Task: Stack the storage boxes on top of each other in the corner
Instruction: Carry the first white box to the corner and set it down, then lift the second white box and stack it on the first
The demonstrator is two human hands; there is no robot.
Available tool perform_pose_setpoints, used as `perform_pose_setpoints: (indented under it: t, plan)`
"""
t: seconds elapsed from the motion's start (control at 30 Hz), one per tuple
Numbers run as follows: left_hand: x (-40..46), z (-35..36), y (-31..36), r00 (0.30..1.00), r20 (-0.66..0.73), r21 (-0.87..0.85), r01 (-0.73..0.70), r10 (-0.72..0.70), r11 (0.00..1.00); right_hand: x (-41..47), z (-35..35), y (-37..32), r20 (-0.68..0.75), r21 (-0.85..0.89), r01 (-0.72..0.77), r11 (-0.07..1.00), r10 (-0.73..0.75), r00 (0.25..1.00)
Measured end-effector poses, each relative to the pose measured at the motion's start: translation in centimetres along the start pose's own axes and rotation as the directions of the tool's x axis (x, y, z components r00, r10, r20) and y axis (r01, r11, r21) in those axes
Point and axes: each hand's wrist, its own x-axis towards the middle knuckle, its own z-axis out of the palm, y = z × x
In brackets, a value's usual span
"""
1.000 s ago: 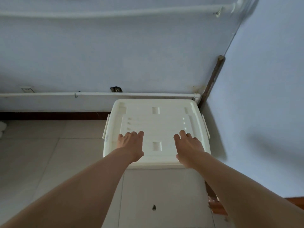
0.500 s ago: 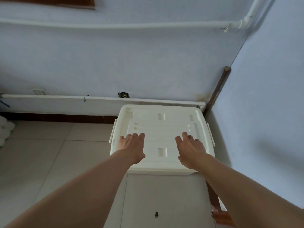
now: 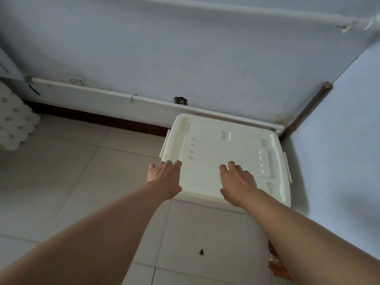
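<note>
- the white storage box (image 3: pixel 224 159), lid on, stands in the corner of the room, its far edge close under the white pipe (image 3: pixel 144 98) along the back wall and its right side near the right wall (image 3: pixel 339 151).
- we cannot tell whether it sits on another box or on the floor (image 3: pixel 72 182); only its lid and near rim show.
- our left hand (image 3: pixel 164 178) lies over the near-left corner of the lid, fingers (image 3: pixel 174 164) straight and a little apart, holding nothing; contact with the lid looks likely but is not certain.
- our right hand (image 3: pixel 236 182) is over the near-middle of the lid, fingers loosely spread, also holding nothing.
- the box lies directly ahead of both hands; its sides run away from us toward the back wall, the side handles facing left and right.
- the left hand is nearer a handle; the right hand is well short of the right one.
- judgement: the box looks seated in place, so the next move is likely a push to square it or a pull-away.
- room: open tiled floor on the left and toward us; none to spare at the back, little on the right.
- a pack of white rolls (image 3: pixel 14 122) sits well apart at the left edge.
</note>
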Motion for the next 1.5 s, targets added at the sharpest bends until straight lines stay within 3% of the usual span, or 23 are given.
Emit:
perform_pose_setpoints:
  t: [0.3, 0.47, 0.8, 1.13, 1.5]
  plan:
    - [-11.3, 5.4, -9.1, 0.954, 0.070, -0.139, 0.297, -0.290, 0.945, -2.3, 2.7, -10.2, -0.016, -0.038, 0.216, 0.976, -0.217, 0.976]
    - [-20.2, 8.2, -11.2, 0.861, 0.080, -0.252, 0.506, -0.503, 0.825, -6.5, 3.0, -16.0, -0.021, -0.061, 0.377, 0.924, -0.378, 0.925]
    - [-37.6, 15.7, -16.0, 0.654, 0.187, -0.289, 0.750, -0.733, 0.596, -16.3, 7.0, -29.6, 0.049, -0.091, 0.617, 0.782, -0.615, 0.787]
    - [-53.5, 23.7, -23.0, 0.520, 0.265, -0.362, 0.834, -0.812, 0.416, -27.7, 12.6, -44.2, 0.115, -0.187, 0.748, 0.637, -0.742, 0.660]
    - [-70.6, 31.5, -33.3, 0.506, 0.315, -0.342, 0.850, -0.803, 0.401, -40.2, 19.3, -57.6, 0.191, -0.162, 0.703, 0.692, -0.677, 0.711]
